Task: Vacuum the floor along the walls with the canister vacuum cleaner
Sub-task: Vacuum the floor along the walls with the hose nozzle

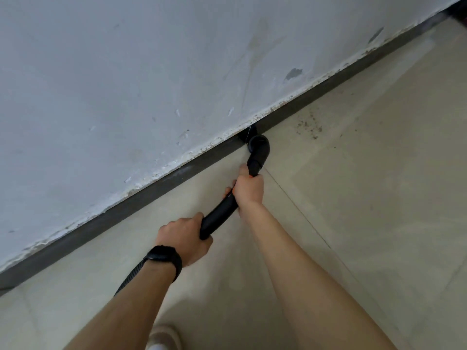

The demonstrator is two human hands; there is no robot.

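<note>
Pipe (219, 216): one, black and curved, slanting from lower left up toward the wall; held in both hands.
Pipe mouth (258, 144): one round opening past the bend, down at the floor and right against the skirting board.
Hose (131, 276): one, black and ribbed, trailing back from the pipe beneath the left wrist.
Right hand (249, 190): wrapped round the pipe just below the bend, thumb lying along it toward the mouth.
Left hand (184, 238): wrapped round the pipe's lower end, knuckles up.
Watch (164, 256): one, black, on the left wrist.
Skirting board (305, 97): one dark strip running diagonally from lower left to upper right; meets the pipe mouth, with a small dark notch just behind it.
Wall (151, 72): pale, scuffed, paint chipped along its foot, a few grey patches.
Floor (366, 210): beige tiles, one thin joint running from near the bend to the lower right.
Dirt (311, 124): a scatter of dark specks right of the mouth, near the skirting board, apart from the pipe.
Shoe (164, 337): one, pale, at the bottom edge between the forearms.
</note>
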